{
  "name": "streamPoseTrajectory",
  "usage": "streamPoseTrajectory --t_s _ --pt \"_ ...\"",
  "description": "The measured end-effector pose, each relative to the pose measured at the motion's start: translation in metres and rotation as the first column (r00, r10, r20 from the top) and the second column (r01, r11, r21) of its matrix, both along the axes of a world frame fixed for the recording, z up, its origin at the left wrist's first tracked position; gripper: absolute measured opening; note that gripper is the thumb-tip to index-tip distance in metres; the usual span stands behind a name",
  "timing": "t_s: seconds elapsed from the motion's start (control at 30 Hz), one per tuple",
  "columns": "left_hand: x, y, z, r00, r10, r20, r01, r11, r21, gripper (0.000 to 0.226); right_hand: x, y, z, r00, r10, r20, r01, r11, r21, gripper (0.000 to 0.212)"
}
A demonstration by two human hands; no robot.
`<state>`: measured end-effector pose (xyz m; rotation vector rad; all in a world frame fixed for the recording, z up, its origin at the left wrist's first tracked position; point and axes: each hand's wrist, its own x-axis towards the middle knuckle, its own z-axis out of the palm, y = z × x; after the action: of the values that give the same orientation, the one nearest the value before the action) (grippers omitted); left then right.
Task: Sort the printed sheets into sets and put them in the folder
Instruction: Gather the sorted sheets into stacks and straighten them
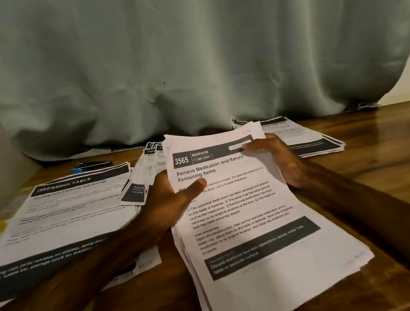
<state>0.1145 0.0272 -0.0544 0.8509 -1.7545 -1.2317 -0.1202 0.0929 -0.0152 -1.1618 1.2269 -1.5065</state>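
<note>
While left hand and right hand clasp the stack, fingers mostly hidden beneath

On the counter, the left pile and right pile are laid either side of the held stack; a stapler is set behind the left pile.

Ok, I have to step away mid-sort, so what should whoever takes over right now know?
Left hand and right hand both grip the held stack, whose top sheet is headed Bedroom.
Three piles lie on the table: Dressing Table pile on the left, middle pile, right pile.
Still to do: sort the held stack, then file the sets. None shows in a folder yet.
</note>
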Motion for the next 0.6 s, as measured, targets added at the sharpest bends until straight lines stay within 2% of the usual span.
streamPoseTrajectory --t_s 0.1,0.23,0.6 --pt "0.001 -0.001 -0.002 0.999 0.013 0.031 -0.013 1.0 -0.027 0.036 0.0 0.002 -0.007 0.999 -0.017 -0.033 0.016 1.0 -0.014 0.025" --pt "0.001 0.0 -0.002 0.999 0.011 0.038 -0.009 0.998 -0.055 0.033 -0.007 0.005 -0.008 0.995 -0.1 -0.013 0.1 0.995 -0.023 0.03" --pt "0.005 0.011 0.007 0.987 0.076 -0.139 -0.068 0.996 0.06 0.033 0.002 0.012 -0.005 0.997 -0.068 0.02 0.071 0.989 -0.133 0.024"
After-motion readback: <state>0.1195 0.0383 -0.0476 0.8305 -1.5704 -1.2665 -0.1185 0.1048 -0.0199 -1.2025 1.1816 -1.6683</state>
